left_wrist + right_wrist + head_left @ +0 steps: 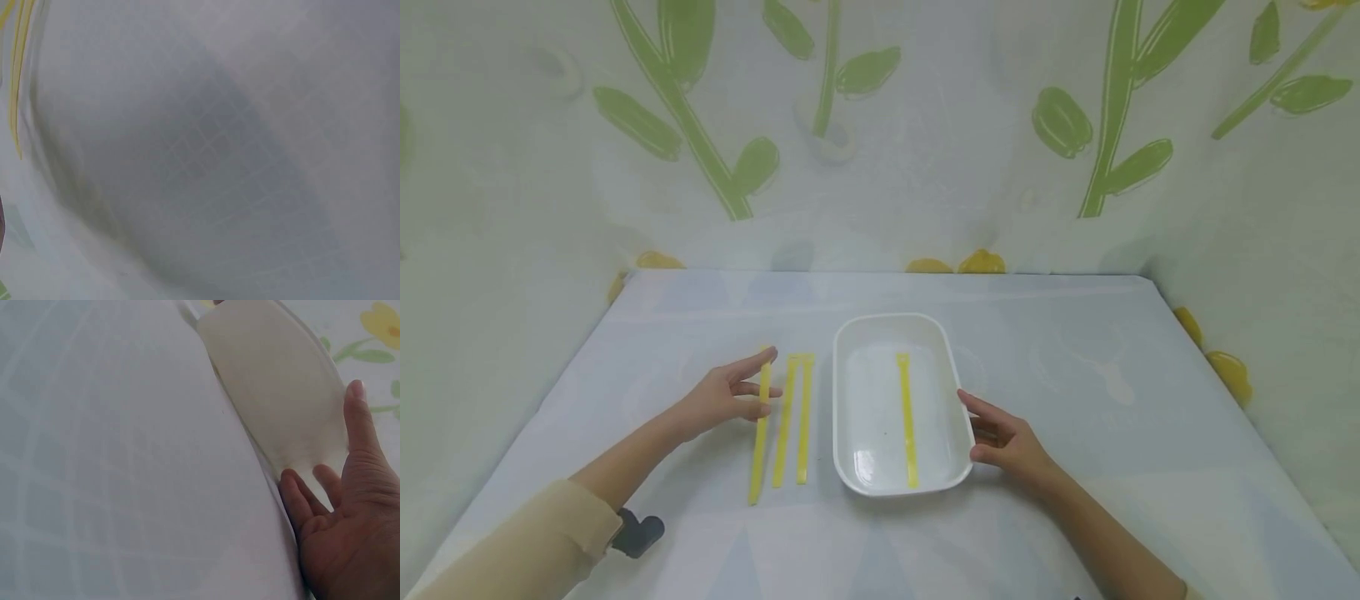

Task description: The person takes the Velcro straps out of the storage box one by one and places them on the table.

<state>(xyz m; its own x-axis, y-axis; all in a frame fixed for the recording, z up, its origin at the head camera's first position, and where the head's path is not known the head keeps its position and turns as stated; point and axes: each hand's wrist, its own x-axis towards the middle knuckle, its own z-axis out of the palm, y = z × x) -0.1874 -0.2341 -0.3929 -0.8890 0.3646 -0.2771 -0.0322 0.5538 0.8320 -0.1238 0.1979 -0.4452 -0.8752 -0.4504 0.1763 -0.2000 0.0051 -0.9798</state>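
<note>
Left of the dish, my left hand (721,404) pinches a narrow yellow strip (759,454) between thumb and fingers. Just right of it, two more yellow strips (803,425) lie side by side, their far ends seeming to meet. A white rectangular dish (862,392) with rounded corners stands at the middle, one yellow strip (907,417) lying lengthwise inside. My right hand (1017,450) touches the dish's right side with its fingertips. In the right wrist view, extended fingers rest against the dish's outer wall (275,381). The left wrist view shows strips (19,75) only at its upper left edge.
A pale patterned cloth covers the table (1060,350). Behind it hangs a white backdrop (925,167) with green leaves and yellow flowers. A dark strap piece (637,533) hangs at my left cuff.
</note>
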